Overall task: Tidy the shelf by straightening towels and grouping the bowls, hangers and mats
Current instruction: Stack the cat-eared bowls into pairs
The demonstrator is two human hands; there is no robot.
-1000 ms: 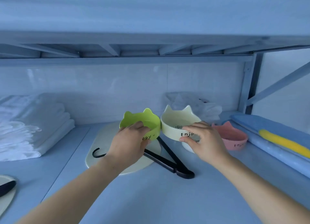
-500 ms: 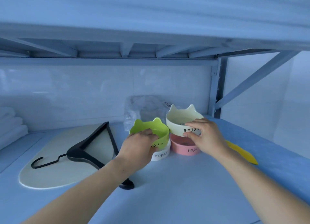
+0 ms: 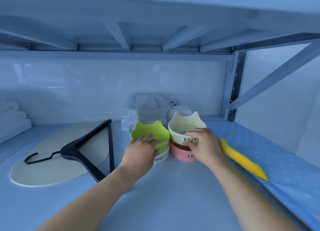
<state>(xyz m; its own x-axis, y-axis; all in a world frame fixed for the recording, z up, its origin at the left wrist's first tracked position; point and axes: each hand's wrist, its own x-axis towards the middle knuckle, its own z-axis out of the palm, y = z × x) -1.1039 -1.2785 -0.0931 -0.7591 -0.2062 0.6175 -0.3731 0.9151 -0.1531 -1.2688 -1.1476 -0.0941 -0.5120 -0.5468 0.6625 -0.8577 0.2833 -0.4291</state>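
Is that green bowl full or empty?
Empty: the green bowl shows only its bare green inside, sitting upright on the white bowl.

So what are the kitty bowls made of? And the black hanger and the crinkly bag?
The green bowl and cream bowl look like glazed ceramic: thick, smooth walls with soft shine, though hard plastic is possible. The black hanger seems painted wood or plastic, with a thin metal-looking hook. The bag looks like thin clear plastic: see-through and crinkled.
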